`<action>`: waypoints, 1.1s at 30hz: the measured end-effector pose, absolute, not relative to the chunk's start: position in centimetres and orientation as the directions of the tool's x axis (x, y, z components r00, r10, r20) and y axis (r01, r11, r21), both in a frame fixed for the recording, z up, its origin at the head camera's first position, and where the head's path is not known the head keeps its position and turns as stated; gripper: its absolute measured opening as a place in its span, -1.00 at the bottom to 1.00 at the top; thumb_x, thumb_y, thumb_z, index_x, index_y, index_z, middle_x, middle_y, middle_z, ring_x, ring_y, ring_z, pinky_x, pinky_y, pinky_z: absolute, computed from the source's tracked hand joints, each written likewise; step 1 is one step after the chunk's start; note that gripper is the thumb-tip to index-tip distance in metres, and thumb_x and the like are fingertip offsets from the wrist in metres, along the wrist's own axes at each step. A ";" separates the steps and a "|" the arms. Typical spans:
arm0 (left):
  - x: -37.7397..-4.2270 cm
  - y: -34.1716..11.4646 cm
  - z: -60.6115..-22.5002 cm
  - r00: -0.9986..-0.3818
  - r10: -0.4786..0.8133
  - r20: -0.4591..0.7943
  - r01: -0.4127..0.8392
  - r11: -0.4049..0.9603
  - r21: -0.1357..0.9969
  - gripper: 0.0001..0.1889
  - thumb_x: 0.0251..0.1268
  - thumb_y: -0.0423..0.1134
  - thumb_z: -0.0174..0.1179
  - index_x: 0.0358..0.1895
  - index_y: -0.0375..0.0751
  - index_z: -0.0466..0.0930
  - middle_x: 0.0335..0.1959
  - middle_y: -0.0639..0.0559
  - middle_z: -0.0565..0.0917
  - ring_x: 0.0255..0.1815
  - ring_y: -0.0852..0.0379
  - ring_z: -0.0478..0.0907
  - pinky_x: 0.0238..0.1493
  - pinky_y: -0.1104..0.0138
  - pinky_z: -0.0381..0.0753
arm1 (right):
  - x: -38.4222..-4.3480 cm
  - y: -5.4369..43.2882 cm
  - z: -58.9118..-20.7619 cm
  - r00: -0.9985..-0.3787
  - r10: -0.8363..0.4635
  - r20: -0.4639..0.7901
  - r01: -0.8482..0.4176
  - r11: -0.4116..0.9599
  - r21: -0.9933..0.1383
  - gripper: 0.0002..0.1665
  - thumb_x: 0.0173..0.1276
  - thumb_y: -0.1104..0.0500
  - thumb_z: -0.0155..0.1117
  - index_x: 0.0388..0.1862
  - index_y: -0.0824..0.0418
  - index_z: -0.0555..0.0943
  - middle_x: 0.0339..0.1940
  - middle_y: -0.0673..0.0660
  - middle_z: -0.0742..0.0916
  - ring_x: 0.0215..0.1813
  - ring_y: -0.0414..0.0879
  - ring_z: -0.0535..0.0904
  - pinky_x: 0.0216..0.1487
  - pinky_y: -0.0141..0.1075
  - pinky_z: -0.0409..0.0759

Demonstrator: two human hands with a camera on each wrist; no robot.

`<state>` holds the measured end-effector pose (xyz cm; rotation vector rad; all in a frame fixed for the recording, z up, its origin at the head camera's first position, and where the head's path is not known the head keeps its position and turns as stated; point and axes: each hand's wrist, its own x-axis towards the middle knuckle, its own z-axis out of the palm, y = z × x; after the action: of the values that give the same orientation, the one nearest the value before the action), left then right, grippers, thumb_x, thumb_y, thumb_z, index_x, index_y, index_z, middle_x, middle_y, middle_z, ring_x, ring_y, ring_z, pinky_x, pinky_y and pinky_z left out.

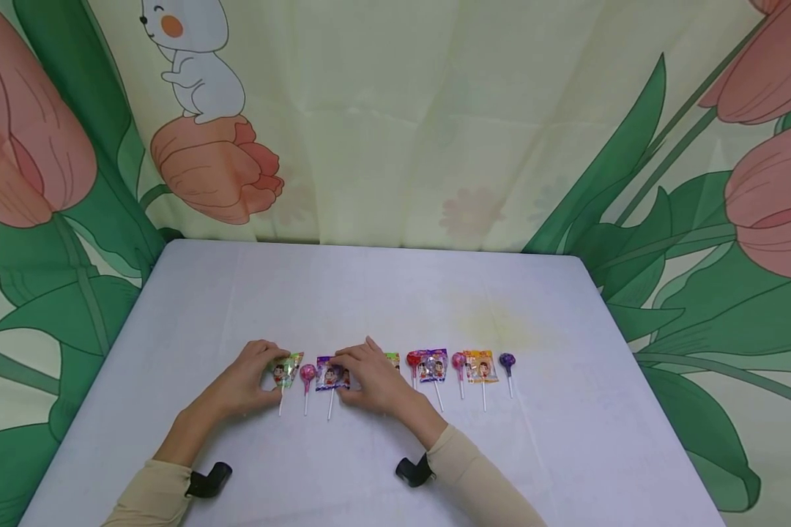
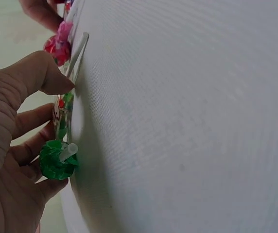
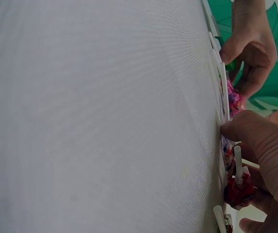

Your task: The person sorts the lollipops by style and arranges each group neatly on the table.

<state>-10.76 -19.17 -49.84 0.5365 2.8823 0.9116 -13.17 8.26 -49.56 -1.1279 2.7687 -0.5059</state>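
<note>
On my head feed, the green-wrapped lollipop [image 1: 286, 371] lay toward the left end of a row, its stick pointing near. The left hand [image 1: 247, 377] gripped it, bent fingers at the far side and thumb at the near side; the left wrist feed showed me a green round lollipop [image 2: 57, 162] within that hand's curl.

Just right came a pink round lollipop [image 1: 307, 373], then a purple-wrapped lollipop [image 1: 332, 375], which the right hand [image 1: 376, 377] held likewise between fingers and thumb. How firmly either hand pressed, I couldn't tell. A red round lollipop [image 3: 238, 191] sat under the right hand. Farther right, beyond it, the row ran on through an orange-wrapped lollipop [image 1: 481, 367] to a dark purple lollipop [image 1: 508, 360] at the right end.

I judged the step to be straightening the row, wrapped and round kinds alternating. The next move, I reckoned, called for small nudges to even the heads, then lifting the fingers clear without dragging a stick.

Around it all spread the white tabletop [image 1: 369, 293], with a tulip-printed curtain [image 1: 382, 132] at the far side.
</note>
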 end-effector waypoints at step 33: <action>-18.3 -19.9 -48.0 -0.926 0.377 -0.002 0.303 0.748 0.591 -0.35 0.03 -0.41 0.44 0.28 -0.48 0.49 0.13 -0.33 0.50 0.21 -0.27 0.41 0.27 -0.18 0.47 | -13.1 8.4 -50.0 -0.718 -0.695 0.046 -0.661 0.659 -0.357 -0.39 0.35 0.00 0.41 0.35 0.09 0.58 0.34 0.07 0.63 0.42 -0.04 0.47 0.62 0.10 0.07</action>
<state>-18.26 -19.88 -48.00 0.5518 2.8225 0.9223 -13.12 8.44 -50.04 -1.1369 2.7748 -0.5400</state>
